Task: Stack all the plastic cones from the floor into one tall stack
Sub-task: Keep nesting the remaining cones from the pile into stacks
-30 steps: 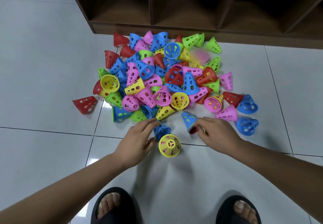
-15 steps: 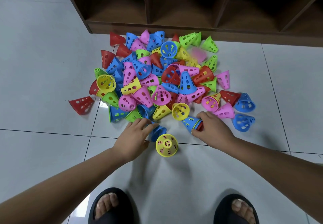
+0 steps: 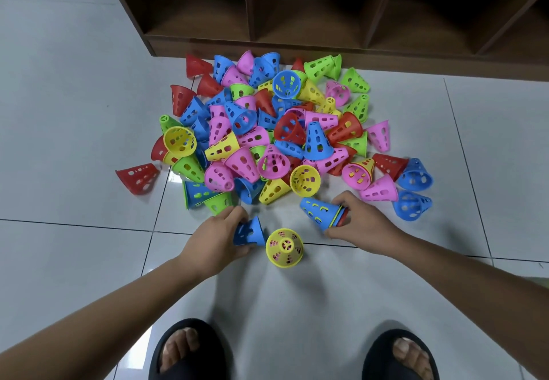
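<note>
Left hand [image 3: 212, 238] grips a blue cone [image 3: 249, 232]; right hand [image 3: 361, 220] holds my short stack [image 3: 322, 212]; yellow cone [image 3: 284, 248] upright between, pile [image 3: 267, 130] behind.

The right hand [image 3: 361, 220] covers the wide end of the nested blue stack [image 3: 319, 212] at centre right, so how many cones sit inside it cannot be told. The left hand [image 3: 214, 238] hides part of its fingers behind the small blue cone [image 3: 249, 232]. Cones low in the pile [image 3: 267, 130] are buried. The wooden shelf [image 3: 297, 8] runs off the top edge, both sandals [image 3: 187, 353] off the bottom
</note>
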